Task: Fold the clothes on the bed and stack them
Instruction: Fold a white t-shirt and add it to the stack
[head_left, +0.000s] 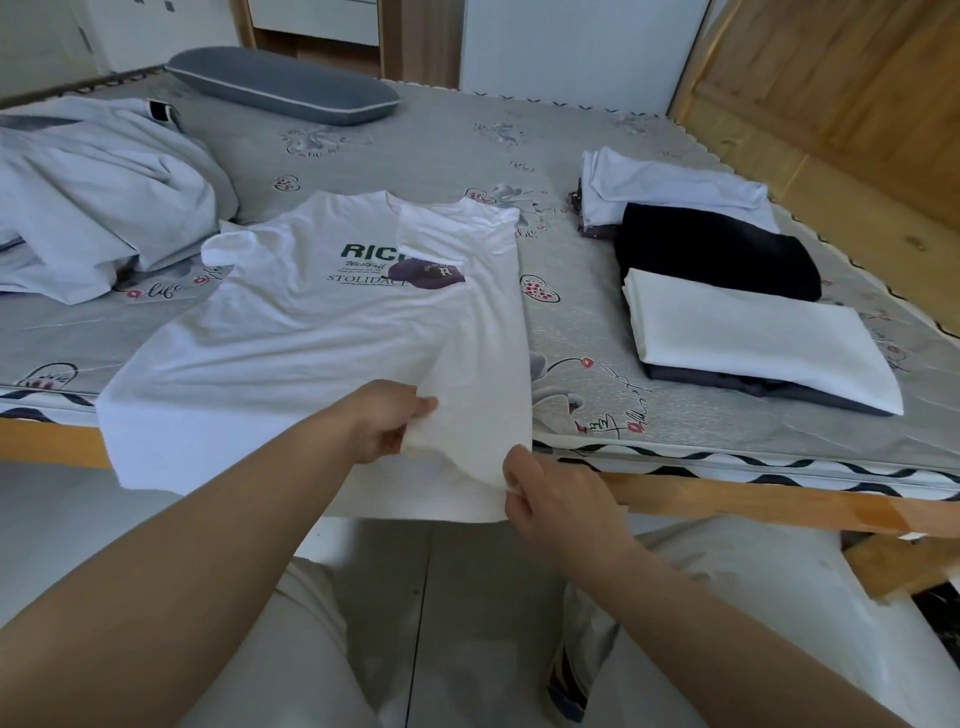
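Both forearms are extended forward over the bed (571, 322) edge. The white T-shirt (291, 332) is laid print-up on the mattress, its right side folded inward and its hem hanging over the near edge. The folded hem is pinched by the left hand (387, 423) and the right hand (550, 499), fingers curled. Folded clothes (753, 332) are stacked at right.

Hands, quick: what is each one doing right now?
Left hand: pinching the folded-over edge of the white T-shirt.
Right hand: pinching the T-shirt's hem corner.
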